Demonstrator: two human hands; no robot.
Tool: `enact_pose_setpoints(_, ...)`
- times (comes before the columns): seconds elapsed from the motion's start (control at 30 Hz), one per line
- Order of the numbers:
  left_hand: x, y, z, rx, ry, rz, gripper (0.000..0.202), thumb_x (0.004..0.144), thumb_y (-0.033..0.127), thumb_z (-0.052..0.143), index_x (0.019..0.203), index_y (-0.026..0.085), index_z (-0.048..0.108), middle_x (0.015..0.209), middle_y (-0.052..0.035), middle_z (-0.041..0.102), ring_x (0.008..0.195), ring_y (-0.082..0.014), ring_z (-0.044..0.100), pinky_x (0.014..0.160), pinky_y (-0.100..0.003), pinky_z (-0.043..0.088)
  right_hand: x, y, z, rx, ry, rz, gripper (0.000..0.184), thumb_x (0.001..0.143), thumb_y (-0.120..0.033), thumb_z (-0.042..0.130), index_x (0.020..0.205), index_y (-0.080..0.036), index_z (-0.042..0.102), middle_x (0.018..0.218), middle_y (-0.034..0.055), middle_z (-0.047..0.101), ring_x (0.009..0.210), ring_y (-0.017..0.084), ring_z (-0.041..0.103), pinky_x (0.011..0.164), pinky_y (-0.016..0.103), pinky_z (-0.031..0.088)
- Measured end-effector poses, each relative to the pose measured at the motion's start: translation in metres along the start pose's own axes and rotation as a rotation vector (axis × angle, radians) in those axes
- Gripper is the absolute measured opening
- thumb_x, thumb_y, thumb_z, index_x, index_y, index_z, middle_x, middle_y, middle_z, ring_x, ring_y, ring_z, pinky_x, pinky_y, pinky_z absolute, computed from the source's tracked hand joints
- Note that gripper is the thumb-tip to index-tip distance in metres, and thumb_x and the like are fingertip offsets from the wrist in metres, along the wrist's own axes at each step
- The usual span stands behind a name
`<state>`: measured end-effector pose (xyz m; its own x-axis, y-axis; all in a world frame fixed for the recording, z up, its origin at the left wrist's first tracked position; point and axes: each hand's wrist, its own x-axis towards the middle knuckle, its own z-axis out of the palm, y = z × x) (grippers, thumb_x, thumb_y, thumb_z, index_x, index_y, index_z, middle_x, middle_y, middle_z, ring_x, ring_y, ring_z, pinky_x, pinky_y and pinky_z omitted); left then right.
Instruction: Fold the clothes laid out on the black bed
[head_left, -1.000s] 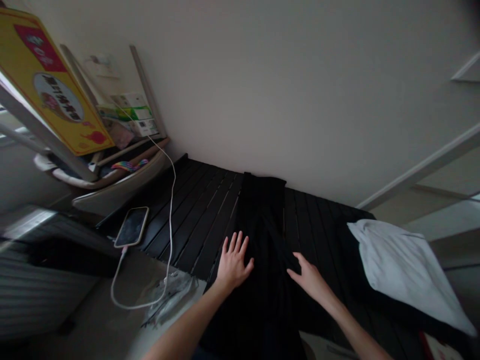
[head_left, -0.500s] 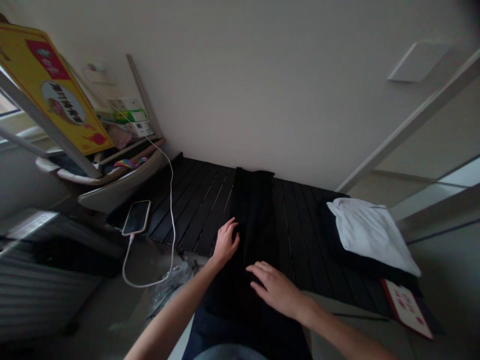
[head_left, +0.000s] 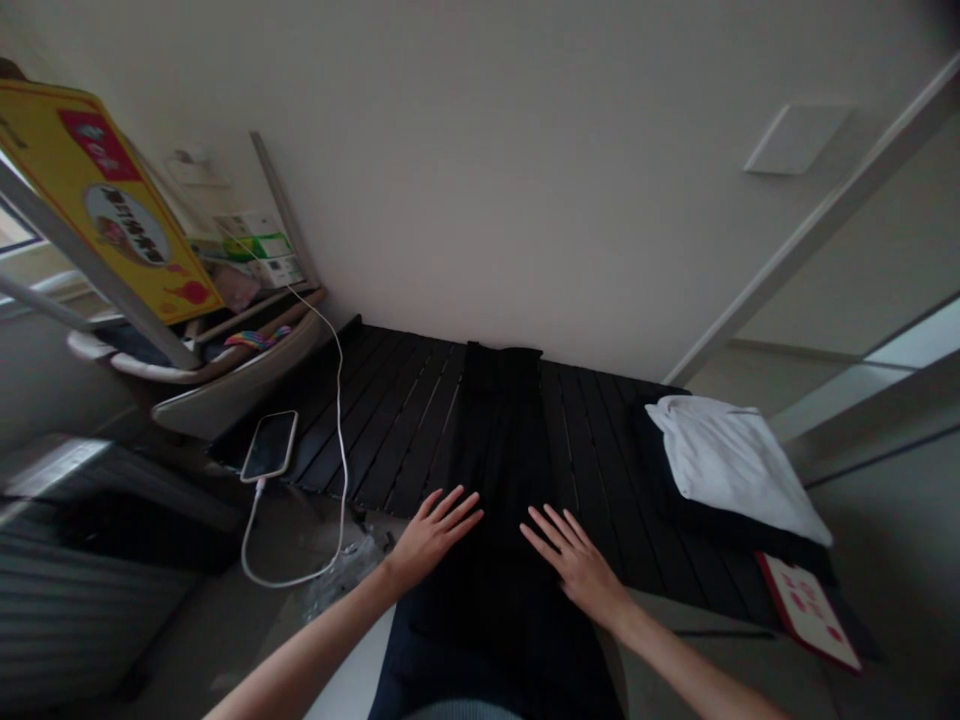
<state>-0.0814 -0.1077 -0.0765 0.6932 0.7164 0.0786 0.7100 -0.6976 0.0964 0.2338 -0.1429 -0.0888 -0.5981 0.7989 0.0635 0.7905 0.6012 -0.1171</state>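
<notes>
A long black garment (head_left: pixel 499 430), its exact kind hard to make out in the dim light, lies flat across a black slatted table (head_left: pixel 405 400) and runs from the wall side toward my lap. My left hand (head_left: pixel 437 535) rests on its left side with the fingers stretched out. On the right side, my right hand (head_left: pixel 570 560) lies with fingers spread. Neither hand grips anything. The garment's near end blends into my dark clothing, so its lower edge cannot be told apart.
Folded white cloth (head_left: pixel 731 460) lies over dark cloth at the table's right, above a red-edged card (head_left: pixel 810 610). At left are a phone (head_left: pixel 270 446) on a white cable (head_left: pixel 341 430), a holder with a yellow box (head_left: pixel 120 210), and a grey ridged case (head_left: pixel 90 580).
My left hand has come back toward me and left, its fingers straightening. My right hand has shifted slightly right and spread its fingers. The garment lies flatter.
</notes>
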Motion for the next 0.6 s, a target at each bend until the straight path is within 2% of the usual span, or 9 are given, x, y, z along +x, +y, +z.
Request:
enact_pose_setpoints(0.07,0.009,0.001,-0.007,-0.099,-0.038,0.074,0.087,0.072,-0.005,0.04,0.147,0.037,0.027,0.153,0.0054,0.029,0.144,-0.0166,0.02,0.118,-0.045,0.019,0.005,0.001,-0.006,0.103,-0.044,-0.013,0.095,0.062,0.01,0.035,0.147,-0.032,0.03,0.155,-0.0006,0.028,0.144,0.021,0.016,0.117,0.049,0.024)
enact_pose_setpoints(0.13,0.012,0.001,-0.02,-0.237,-0.067,0.097,0.084,0.071,-0.004,0.039,0.144,0.037,0.035,0.149,0.0057,0.039,0.141,-0.015,0.029,0.117,-0.044,0.022,0.008,0.001,-0.022,0.256,-0.124,0.006,0.084,0.066,0.005,0.039,0.142,-0.029,0.041,0.15,0.0012,0.04,0.142,0.02,0.026,0.117,0.05,0.022)
enact_pose_setpoints(0.23,0.007,0.005,-0.045,-0.545,-0.085,0.001,0.067,0.078,0.002,0.038,0.135,0.034,0.05,0.135,0.0043,0.057,0.127,-0.0168,0.05,0.109,-0.038,0.038,0.007,0.001,-0.059,0.504,-0.208,0.13,0.045,0.082,-0.012,0.045,0.122,-0.023,0.062,0.127,0.0055,0.063,0.129,0.024,0.046,0.115,0.054,0.021)
enact_pose_setpoints(0.3,0.004,0.012,-0.059,-0.805,-0.126,-0.071,0.053,0.084,0.01,0.038,0.129,0.029,0.058,0.124,0.0021,0.065,0.112,-0.0189,0.062,0.097,-0.033,0.049,0.006,0.001,-0.083,0.701,-0.308,0.194,0.026,0.087,-0.028,0.049,0.1,-0.02,0.07,0.101,0.0047,0.071,0.108,0.024,0.059,0.107,0.049,0.035)
enact_pose_setpoints(0.37,0.004,0.019,-0.065,-1.016,-0.153,-0.116,0.046,0.086,0.016,0.041,0.125,0.026,0.062,0.118,0.0006,0.068,0.106,-0.02,0.064,0.092,-0.031,0.051,0.007,0.005,-0.096,0.912,-0.467,0.196,0.023,0.084,-0.036,0.055,0.084,-0.018,0.068,0.079,0.0001,0.068,0.084,0.02,0.062,0.088,0.038,0.05)
enact_pose_setpoints(0.4,0.006,0.021,-0.064,-1.083,-0.137,-0.138,0.045,0.085,0.017,0.045,0.126,0.025,0.061,0.117,-0.0001,0.068,0.106,-0.0204,0.063,0.092,-0.031,0.05,0.008,0.008,-0.098,0.996,-0.522,0.202,0.022,0.082,-0.037,0.058,0.08,-0.017,0.067,0.073,-0.0017,0.065,0.076,0.017,0.061,0.077,0.032,0.052)
enact_pose_setpoints(0.43,0.008,0.023,-0.062,-1.127,-0.103,-0.168,0.046,0.082,0.017,0.049,0.127,0.024,0.06,0.116,-0.0008,0.068,0.106,-0.0207,0.062,0.093,-0.032,0.049,0.009,0.012,-0.097,1.051,-0.533,0.224,0.02,0.079,-0.036,0.06,0.079,-0.017,0.066,0.071,-0.0027,0.063,0.073,0.016,0.059,0.071,0.029,0.051)
enact_pose_setpoints(0.5,0.015,0.024,-0.053,-1.165,0.0,-0.256,0.052,0.076,0.015,0.053,0.127,0.023,0.058,0.111,-0.0024,0.069,0.102,-0.0202,0.063,0.09,-0.032,0.05,0.014,0.021,-0.088,1.066,-0.425,0.31,0.018,0.075,-0.032,0.063,0.085,-0.017,0.066,0.074,-0.0022,0.063,0.076,0.016,0.059,0.069,0.028,0.05)
enact_pose_setpoints(0.6,0.028,0.021,-0.045,-1.182,0.097,-0.356,0.039,0.073,0.012,0.05,0.108,0.02,0.066,0.096,-0.0022,0.07,0.09,-0.0181,0.063,0.081,-0.03,0.05,0.021,0.031,-0.072,0.963,-0.234,0.417,0.035,0.073,-0.028,0.061,0.106,-0.018,0.064,0.081,0.0,0.064,0.079,0.018,0.06,0.07,0.03,0.05)
